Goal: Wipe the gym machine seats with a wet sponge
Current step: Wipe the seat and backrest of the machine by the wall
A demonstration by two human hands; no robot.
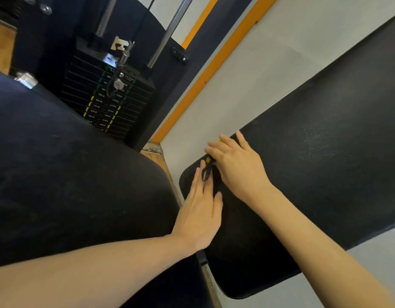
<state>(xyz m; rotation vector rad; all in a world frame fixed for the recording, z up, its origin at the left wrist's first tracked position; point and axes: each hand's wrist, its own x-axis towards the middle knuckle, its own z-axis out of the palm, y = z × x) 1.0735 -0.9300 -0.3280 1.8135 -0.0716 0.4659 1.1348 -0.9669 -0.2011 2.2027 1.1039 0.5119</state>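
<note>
Both forearms reaching in, right hand (234,165) pressing a yellow sponge (208,160) with mostly straight fingers at the black seat pad (314,174) corner, left hand (201,210) flat beside it, weight stack (107,96) behind

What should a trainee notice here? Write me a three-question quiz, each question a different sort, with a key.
1. True or false: the right hand presses the sponge against the end of the black seat pad.
2. The left hand is: A) gripping a bottle; B) lying flat on the pad, fingers straight, beside the sponge; C) out of view.
3. Fill in: the stripe along the wall behind the weight stack is ____.

Key: 1 true; 2 B; 3 orange.
</note>
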